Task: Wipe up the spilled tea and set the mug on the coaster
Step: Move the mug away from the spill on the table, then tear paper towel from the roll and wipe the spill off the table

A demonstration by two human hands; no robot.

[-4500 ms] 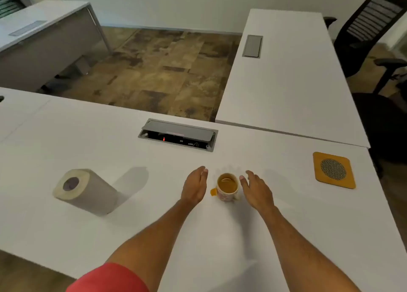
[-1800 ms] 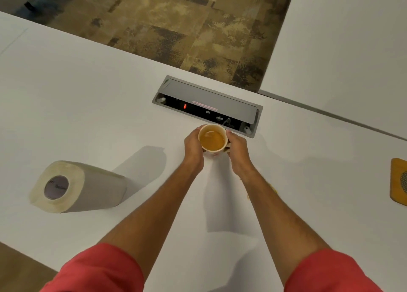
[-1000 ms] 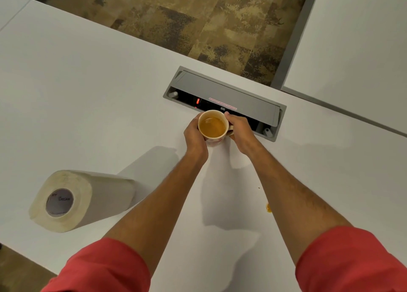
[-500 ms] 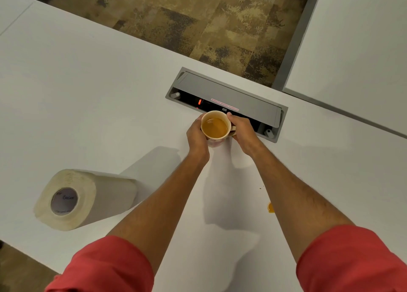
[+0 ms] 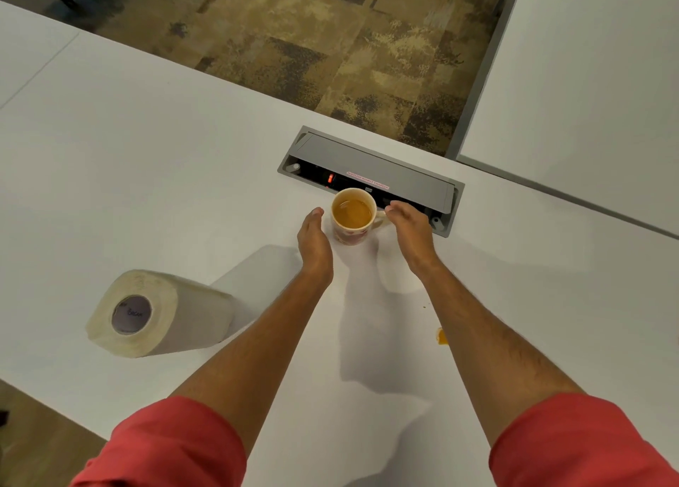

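A cream mug (image 5: 353, 216) with a red pattern, full of amber tea, stands upright on the white desk (image 5: 147, 163) just in front of the cable box. My left hand (image 5: 314, 242) is open a little to its left, not touching it. My right hand (image 5: 410, 227) is open just right of the mug, by its handle, fingers apart. A small orange puddle of spilled tea (image 5: 442, 336) lies beside my right forearm, partly hidden by it. A roll of paper towel (image 5: 158, 314) lies on its side at the near left. The coaster is out of view.
A grey cable box (image 5: 371, 178) with its lid raised and a red light sits right behind the mug. A second white desk (image 5: 588, 82) lies at the back right across a narrow gap. Patterned carpet (image 5: 312, 46) shows beyond the far edge.
Both hands held the mug half a second ago; they have now let go and drawn slightly apart, leaving it standing by the cable box. The view has shifted a little.
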